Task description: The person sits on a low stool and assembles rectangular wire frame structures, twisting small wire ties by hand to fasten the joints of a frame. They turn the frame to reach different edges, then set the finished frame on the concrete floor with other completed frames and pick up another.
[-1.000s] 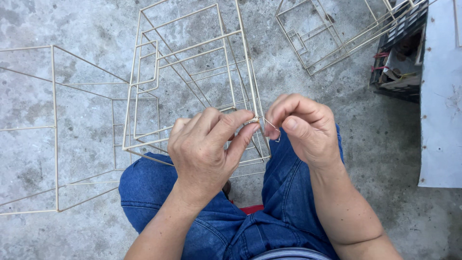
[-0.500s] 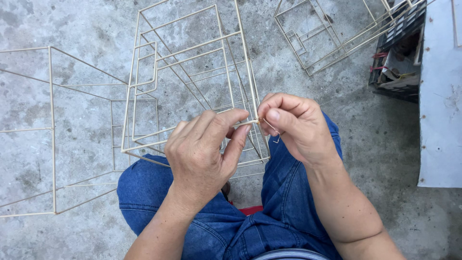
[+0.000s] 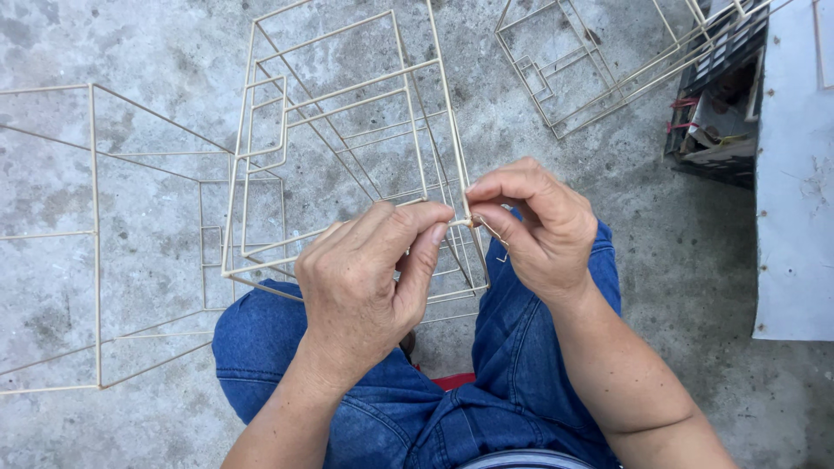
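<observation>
Stick frame (image 3: 347, 148): thin pale rods, boxy; both hands (image 3: 365, 278) pinching one joint.

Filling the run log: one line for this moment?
left hand: pinches stick frame joint | right hand: pinches same joint | frame rests on knees

An open-air craft workspace: bare concrete floor (image 3: 608, 174) strewn with thin stick frames (image 3: 95, 234) and a dark crate (image 3: 717, 113).

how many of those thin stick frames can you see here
3: one frame at the knees, worked by the left hand and right hand; one far left; one top right, partly cropped.
</observation>
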`<action>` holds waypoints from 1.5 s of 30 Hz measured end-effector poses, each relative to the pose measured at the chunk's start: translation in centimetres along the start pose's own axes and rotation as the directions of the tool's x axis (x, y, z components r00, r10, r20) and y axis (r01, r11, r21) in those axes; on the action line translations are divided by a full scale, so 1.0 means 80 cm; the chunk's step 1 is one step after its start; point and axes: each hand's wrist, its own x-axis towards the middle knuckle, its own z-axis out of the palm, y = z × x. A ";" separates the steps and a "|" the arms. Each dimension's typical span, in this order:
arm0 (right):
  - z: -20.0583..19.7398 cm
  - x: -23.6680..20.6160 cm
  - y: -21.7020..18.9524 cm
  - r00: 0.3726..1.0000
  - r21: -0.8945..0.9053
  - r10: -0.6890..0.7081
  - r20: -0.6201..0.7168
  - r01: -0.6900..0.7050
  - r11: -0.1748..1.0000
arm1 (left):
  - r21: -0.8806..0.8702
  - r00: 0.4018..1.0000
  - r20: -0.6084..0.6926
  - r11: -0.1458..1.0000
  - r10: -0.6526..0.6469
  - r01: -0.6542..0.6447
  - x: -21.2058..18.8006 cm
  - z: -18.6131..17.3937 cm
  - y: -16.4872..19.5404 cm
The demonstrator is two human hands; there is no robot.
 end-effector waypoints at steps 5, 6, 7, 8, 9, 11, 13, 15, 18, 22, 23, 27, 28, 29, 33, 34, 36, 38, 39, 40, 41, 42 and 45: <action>-0.011 0.018 -0.014 0.994 0.144 0.058 0.092 -0.071 0.987 | -0.024 0.999 0.023 0.999 -0.041 0.041 -0.001 0.000 0.000; -0.015 0.026 -0.018 0.991 0.122 0.058 0.123 -0.073 0.990 | -0.031 0.999 0.026 0.998 -0.045 0.045 -0.001 0.001 -0.001; -0.021 0.036 -0.024 0.982 0.058 0.036 0.185 -0.048 0.997 | -0.037 0.998 0.028 0.998 -0.048 0.049 -0.001 0.001 -0.002; -0.029 0.047 -0.030 0.969 -0.004 0.022 0.248 -0.022 1.000 | -0.033 0.999 0.026 0.999 -0.035 0.036 -0.002 0.001 -0.002; -0.035 0.054 -0.037 0.950 -0.063 0.016 0.311 0.003 0.998 | -0.029 0.999 0.027 0.999 -0.026 0.027 -0.003 0.001 -0.002; -0.046 0.067 -0.052 0.910 -0.229 0.005 0.414 0.099 0.968 | -0.026 1.000 0.027 1.000 -0.015 0.016 -0.003 0.002 -0.002; -0.051 0.075 -0.064 0.878 -0.331 -0.010 0.478 0.191 0.924 | -0.027 1.000 0.023 1.000 -0.009 0.010 -0.002 0.003 -0.001; -0.051 0.075 -0.071 0.860 -0.369 -0.040 0.508 0.260 0.892 | -0.037 0.999 0.020 0.999 -0.028 0.028 0.000 0.002 0.001; -0.048 0.069 -0.065 0.881 -0.347 -0.089 0.465 0.274 0.897 | -0.041 0.999 0.024 0.998 -0.039 0.040 0.004 -0.001 0.001; -0.040 0.043 -0.037 0.895 0.123 0.322 0.309 -0.374 0.919 | -0.007 0.999 0.046 1.000 -0.009 0.010 0.001 -0.002 0.004; -0.041 0.036 -0.032 0.894 0.202 0.333 0.300 -0.400 0.894 | -0.008 0.999 0.044 1.000 -0.014 0.015 0.001 -0.001 0.003; -0.046 0.010 -0.032 0.879 0.212 0.376 0.292 -0.443 0.871 | 0.005 0.999 0.044 1.000 -0.025 0.024 -0.002 0.000 -0.001; -0.048 0.009 -0.034 0.892 0.116 0.362 0.269 -0.404 0.908 | 0.009 0.999 0.042 1.000 -0.010 0.010 -0.002 0.001 -0.002; -0.050 0.010 -0.037 0.905 0.016 0.346 0.248 -0.361 0.932 | 0.012 0.999 0.042 1.000 -0.003 0.003 -0.002 0.001 -0.003; -0.039 0.022 -0.032 0.961 -0.262 0.197 0.193 -0.143 0.954 | 0.018 0.999 0.046 1.000 -0.003 0.002 -0.001 0.001 -0.002; -0.036 0.026 -0.025 0.952 -0.220 0.209 0.226 -0.159 0.962 | 0.018 0.999 0.046 1.000 -0.003 0.002 -0.001 0.001 -0.001; -0.027 0.029 -0.007 0.925 -0.134 0.241 0.294 -0.210 0.968 | 0.015 0.998 0.049 1.000 -0.024 0.024 0.000 -0.001 0.000; -0.022 0.024 0.012 0.827 0.182 0.368 0.425 -0.476 0.861 | 0.006 0.997 0.068 0.999 -0.044 0.044 0.000 -0.002 0.002; -0.022 0.022 0.023 0.770 0.314 0.397 0.500 -0.588 0.745 | -0.001 0.996 0.078 0.999 -0.053 0.054 0.000 -0.002 0.003; -0.025 0.024 0.036 0.726 0.345 0.378 0.575 -0.634 0.693 | -0.009 0.994 0.084 0.998 -0.064 0.065 0.000 -0.002 0.004; -0.027 0.025 0.048 0.675 0.367 0.354 0.647 -0.683 0.632 | -0.009 0.992 0.109 0.997 -0.069 0.071 0.000 -0.001 0.005; -0.028 0.022 0.057 0.621 0.383 0.324 0.713 -0.733 0.563 | -0.009 0.987 0.140 0.997 -0.077 0.079 0.000 0.000 0.007; -0.024 0.011 0.073 0.619 0.491 0.246 0.746 -0.760 0.426 | -0.011 0.973 0.201 0.993 -0.110 0.115 0.002 0.001 0.007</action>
